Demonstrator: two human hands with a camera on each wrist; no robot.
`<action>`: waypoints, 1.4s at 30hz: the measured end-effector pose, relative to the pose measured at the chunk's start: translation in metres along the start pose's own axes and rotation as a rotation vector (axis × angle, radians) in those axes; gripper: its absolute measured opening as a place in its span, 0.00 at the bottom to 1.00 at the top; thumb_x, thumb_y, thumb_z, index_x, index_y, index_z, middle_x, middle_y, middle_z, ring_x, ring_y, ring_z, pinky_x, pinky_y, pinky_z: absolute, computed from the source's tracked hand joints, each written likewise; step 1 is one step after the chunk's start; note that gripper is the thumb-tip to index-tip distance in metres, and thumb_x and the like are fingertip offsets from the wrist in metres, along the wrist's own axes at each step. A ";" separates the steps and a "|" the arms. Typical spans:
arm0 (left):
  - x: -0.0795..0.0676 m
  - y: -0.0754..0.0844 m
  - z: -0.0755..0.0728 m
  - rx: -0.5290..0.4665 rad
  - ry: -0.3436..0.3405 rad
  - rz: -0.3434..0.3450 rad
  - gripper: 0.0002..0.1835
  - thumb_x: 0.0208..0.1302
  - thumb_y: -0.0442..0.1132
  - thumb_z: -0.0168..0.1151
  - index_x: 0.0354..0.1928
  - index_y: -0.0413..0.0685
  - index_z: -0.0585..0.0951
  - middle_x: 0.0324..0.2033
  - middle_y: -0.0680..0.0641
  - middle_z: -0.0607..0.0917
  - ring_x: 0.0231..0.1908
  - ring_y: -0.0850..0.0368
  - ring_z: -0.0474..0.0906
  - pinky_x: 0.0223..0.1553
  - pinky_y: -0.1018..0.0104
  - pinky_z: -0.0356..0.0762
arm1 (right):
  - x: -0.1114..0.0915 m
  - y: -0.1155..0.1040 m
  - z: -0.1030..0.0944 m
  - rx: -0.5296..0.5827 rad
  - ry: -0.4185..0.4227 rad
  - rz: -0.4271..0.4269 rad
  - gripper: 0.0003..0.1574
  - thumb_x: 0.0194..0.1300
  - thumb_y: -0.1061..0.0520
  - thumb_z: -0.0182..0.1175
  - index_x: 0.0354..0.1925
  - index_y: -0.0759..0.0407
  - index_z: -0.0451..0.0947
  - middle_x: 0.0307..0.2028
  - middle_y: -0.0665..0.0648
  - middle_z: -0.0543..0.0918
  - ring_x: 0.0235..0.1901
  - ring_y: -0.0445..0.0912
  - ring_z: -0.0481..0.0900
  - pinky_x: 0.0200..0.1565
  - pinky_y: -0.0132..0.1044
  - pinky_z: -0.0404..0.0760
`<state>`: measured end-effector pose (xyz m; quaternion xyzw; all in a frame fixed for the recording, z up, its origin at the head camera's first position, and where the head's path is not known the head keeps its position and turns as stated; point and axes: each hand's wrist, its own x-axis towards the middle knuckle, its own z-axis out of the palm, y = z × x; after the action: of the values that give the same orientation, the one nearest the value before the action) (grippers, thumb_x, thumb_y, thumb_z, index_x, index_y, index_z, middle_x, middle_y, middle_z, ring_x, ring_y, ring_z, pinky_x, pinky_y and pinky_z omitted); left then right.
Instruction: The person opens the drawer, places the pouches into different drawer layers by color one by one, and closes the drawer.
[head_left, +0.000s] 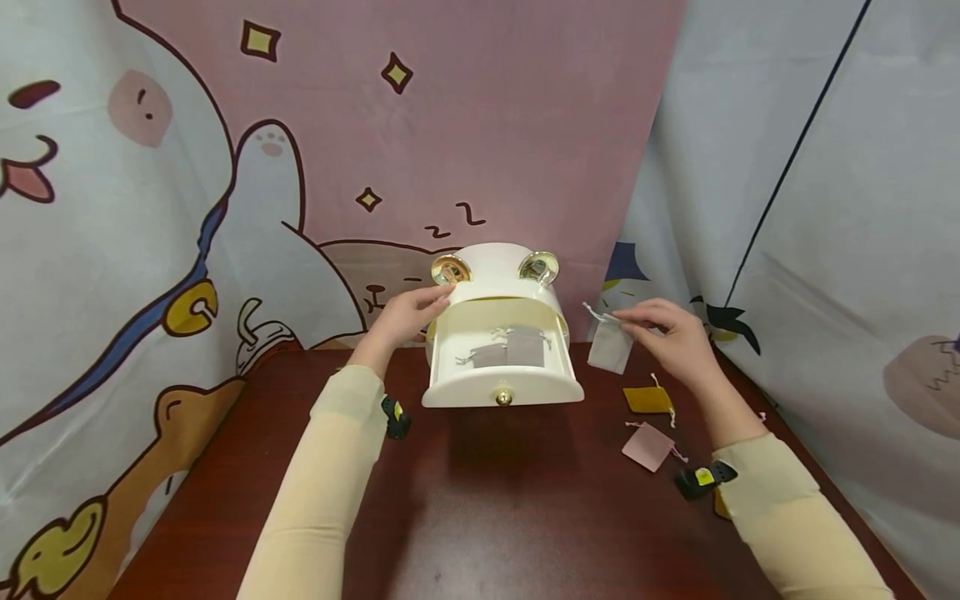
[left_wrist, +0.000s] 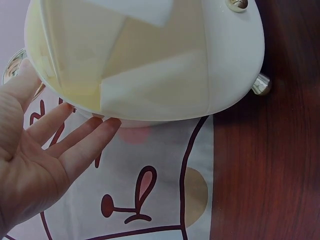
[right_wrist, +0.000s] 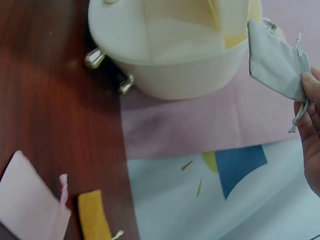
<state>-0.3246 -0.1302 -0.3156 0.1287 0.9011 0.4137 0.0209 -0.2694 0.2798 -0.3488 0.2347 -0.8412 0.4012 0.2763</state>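
The right hand (head_left: 671, 340) pinches a pale grey pouch (head_left: 610, 349) at its drawstring end, just right of a white box (head_left: 495, 260). The fabric is probably light, soft and unbreakable, apt to fold or swing; the gathered neck offers the surest hold. The left hand (head_left: 405, 322), fingers loosely extended, lies at the box's left side. Grey pouches (head_left: 527, 347) occupy the pulled-out drawer (head_left: 463, 397); an ochre pouch (head_left: 647, 401) and a pink pouch (head_left: 648, 447) lie on the table (head_left: 525, 533).
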 end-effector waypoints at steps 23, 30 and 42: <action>0.000 -0.001 -0.001 -0.007 0.005 -0.014 0.25 0.74 0.58 0.53 0.71 0.69 0.71 0.69 0.47 0.70 0.59 0.46 0.74 0.45 0.53 0.84 | 0.044 -0.063 0.028 0.097 -0.053 -0.227 0.15 0.57 0.76 0.67 0.42 0.66 0.88 0.37 0.59 0.85 0.37 0.40 0.76 0.37 0.22 0.73; 0.001 -0.001 0.000 -0.004 0.004 -0.004 0.26 0.74 0.57 0.53 0.71 0.69 0.70 0.69 0.47 0.70 0.59 0.45 0.74 0.45 0.53 0.84 | 0.053 -0.066 0.042 0.126 -0.098 -0.223 0.14 0.58 0.72 0.69 0.42 0.60 0.89 0.39 0.54 0.85 0.40 0.43 0.76 0.37 0.27 0.74; 0.002 -0.001 -0.001 0.019 -0.004 0.022 0.25 0.75 0.57 0.52 0.71 0.68 0.70 0.69 0.46 0.70 0.60 0.45 0.73 0.45 0.53 0.83 | 0.068 -0.084 0.067 0.143 -0.113 -0.350 0.15 0.57 0.73 0.69 0.40 0.59 0.90 0.38 0.54 0.86 0.36 0.45 0.76 0.33 0.31 0.73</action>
<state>-0.3267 -0.1307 -0.3159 0.1396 0.9034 0.4050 0.0171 -0.2863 0.1661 -0.2940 0.4187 -0.7711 0.3920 0.2766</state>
